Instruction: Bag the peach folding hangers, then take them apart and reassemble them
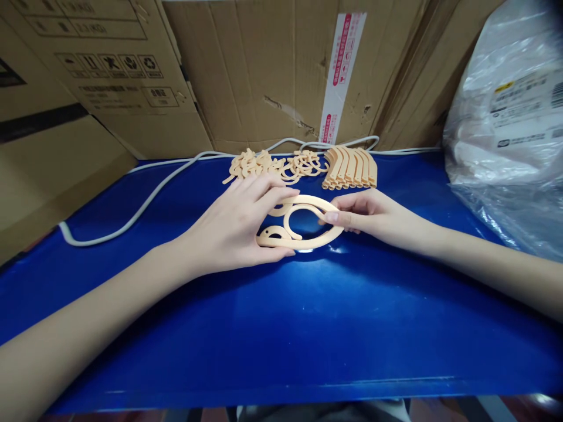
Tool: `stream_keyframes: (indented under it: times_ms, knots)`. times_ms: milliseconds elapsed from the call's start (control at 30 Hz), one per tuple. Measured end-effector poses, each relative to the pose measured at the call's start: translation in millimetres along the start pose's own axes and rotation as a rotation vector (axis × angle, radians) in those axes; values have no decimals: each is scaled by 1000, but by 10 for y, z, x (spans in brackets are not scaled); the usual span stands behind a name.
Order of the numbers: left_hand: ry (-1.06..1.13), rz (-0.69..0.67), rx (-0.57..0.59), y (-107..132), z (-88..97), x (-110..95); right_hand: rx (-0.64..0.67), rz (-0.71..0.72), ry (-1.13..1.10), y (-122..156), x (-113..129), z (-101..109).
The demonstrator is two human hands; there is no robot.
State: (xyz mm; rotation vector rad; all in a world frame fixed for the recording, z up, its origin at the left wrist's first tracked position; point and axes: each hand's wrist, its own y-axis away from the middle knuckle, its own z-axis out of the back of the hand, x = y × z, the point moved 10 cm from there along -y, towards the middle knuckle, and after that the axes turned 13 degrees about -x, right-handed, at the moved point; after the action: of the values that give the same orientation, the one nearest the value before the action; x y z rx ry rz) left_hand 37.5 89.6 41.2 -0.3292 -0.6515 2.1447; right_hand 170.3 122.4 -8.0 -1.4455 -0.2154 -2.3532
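Observation:
Between my two hands is a cream plastic folding hanger (pixel 323 240), its two curved arms folded into an oval with the round hook inside. My left hand (pixel 240 220) spans its left end, thumb and fingers closed on the opposite edges. At the right tip, my right hand (pixel 358 212) pinches the hanger between thumb and fingers. Just beyond my left hand lies a loose pile of cream hooks and small curved pieces (pixel 255 164). A neat row of curved hanger arms (pixel 349 167) sits behind my right hand.
A blue-covered table (pixel 308 334) lies under everything. Large cardboard boxes (pixel 264 70) stand along the back and left. A white cable (pixel 145 205) runs across the left and rear of the surface. Plastic-wrapped goods (pixel 497 123) occupy the right rear corner.

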Motion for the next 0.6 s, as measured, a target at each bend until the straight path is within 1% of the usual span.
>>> stream_keyframes:
  times_ms: [67, 133, 200, 300, 400, 467, 533, 600]
  knots:
    - [46, 74, 64, -2, -12, 98, -32, 85, 50, 6, 79, 43]
    - [79, 148, 150, 22, -31, 241, -79, 151, 113, 5, 131, 107]
    - [90, 208, 236, 69, -44, 398, -116, 194, 187, -4, 146, 160]
    - [95, 274, 332, 155, -37, 603, -117, 263, 324, -27, 126, 174]
    - [80, 321, 396, 229, -17, 735, -144, 445, 502, -22, 178, 162]
    - [57, 354, 417, 262, 5, 803, -159, 569, 587, 5, 217, 138]
    - [24, 404, 433, 303, 21, 883, -136, 628, 622, 23, 211, 93]
    - [-7, 442, 466, 359, 12, 954, -111, 648, 644, 32, 189, 55]
